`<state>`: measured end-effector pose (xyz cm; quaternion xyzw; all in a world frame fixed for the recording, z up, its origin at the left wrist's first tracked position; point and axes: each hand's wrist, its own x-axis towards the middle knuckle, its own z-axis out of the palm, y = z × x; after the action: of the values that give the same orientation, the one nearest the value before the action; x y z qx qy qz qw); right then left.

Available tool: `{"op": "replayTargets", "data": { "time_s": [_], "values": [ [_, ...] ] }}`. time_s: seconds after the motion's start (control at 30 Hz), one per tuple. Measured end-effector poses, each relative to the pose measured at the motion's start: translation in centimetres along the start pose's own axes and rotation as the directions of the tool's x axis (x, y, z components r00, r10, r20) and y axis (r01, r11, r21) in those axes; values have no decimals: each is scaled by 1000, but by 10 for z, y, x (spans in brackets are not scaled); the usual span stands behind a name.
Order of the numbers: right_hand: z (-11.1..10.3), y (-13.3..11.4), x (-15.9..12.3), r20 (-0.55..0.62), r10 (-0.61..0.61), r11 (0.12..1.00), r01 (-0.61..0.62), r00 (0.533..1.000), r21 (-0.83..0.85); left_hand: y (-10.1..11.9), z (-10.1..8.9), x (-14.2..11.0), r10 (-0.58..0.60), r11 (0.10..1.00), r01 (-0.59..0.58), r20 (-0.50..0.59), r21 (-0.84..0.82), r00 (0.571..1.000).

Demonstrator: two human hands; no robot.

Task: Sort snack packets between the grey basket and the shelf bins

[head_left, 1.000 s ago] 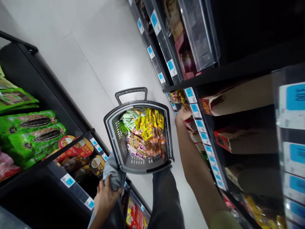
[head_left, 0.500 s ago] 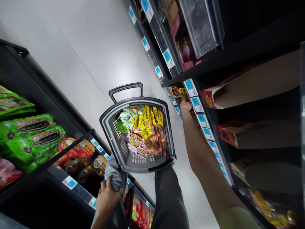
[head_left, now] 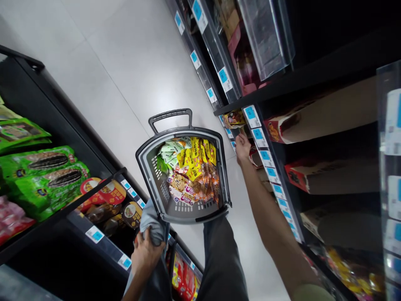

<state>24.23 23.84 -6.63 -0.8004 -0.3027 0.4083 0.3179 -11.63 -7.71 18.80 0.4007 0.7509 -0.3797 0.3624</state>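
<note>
My left hand [head_left: 147, 252] rests on my bent knee in blue-grey cloth, its fingers apart and holding nothing. On the other side my right arm reaches to the lower shelf, where my right hand [head_left: 242, 147] has its fingers curled together. Whatever they may grip is too small or hidden to make out. Just beyond those fingers lie yellow-and-brown snack packets [head_left: 234, 119] in a shelf box. Between my arms stands a grey shopping basket [head_left: 146, 184] with a black handle. It holds yellow packets [head_left: 191, 161], pale green packets [head_left: 171, 151], purple-and-white packets [head_left: 181, 190] and orange-brown ones [head_left: 209, 182].
Black shelving [head_left: 300, 88] with blue-and-white price tags [head_left: 258, 138] runs along the right, with cardboard boxes [head_left: 332, 115] on it. At left, another shelf carries green seed bags [head_left: 52, 179] and round-lidded food packs [head_left: 130, 213]. Pale floor tiles [head_left: 119, 50] lie between them.
My right hand has drawn back slightly from the yellow-and-brown packets, toward me. My left hand stays on the knee. The view has shifted a little.
</note>
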Motion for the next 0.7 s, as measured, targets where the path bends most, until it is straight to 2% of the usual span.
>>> {"op": "replayTargets", "data": {
  "time_s": [0.07,0.17,0.3,0.33,0.37,0.43,0.53,0.6,0.7],
  "values": [
    [-3,-10,-21,16,71,994,-73,997,78,0,1,0,-11,1000,11,1,17,1000],
    [-13,-26,-61,4,38,989,-38,999,144,-4,5,1,-20,1000,20,18,15,1000],
    [-27,-42,-127,-207,-75,993,92,976,73,-7,7,2,-29,1000,29,53,-7,998],
    [-29,-45,-143,-217,-100,994,107,971,20,-8,6,2,-34,999,34,52,-10,998],
    [-29,-47,-157,-196,-123,992,116,973,-46,-8,6,1,-41,999,42,51,-12,998],
    [-27,-49,-181,-64,-180,963,163,982,-214,-8,5,1,-50,998,51,44,-20,998],
    [-15,-50,-200,99,-225,868,246,969,-432,-8,4,-1,-60,997,62,50,-45,997],
    [-4,-48,-205,133,-204,822,243,970,-515,-10,5,-2,-55,996,59,62,-69,997],
    [11,-43,-214,123,-93,771,150,988,-619,-16,8,-4,-42,993,51,88,-102,995]
  ]
}}
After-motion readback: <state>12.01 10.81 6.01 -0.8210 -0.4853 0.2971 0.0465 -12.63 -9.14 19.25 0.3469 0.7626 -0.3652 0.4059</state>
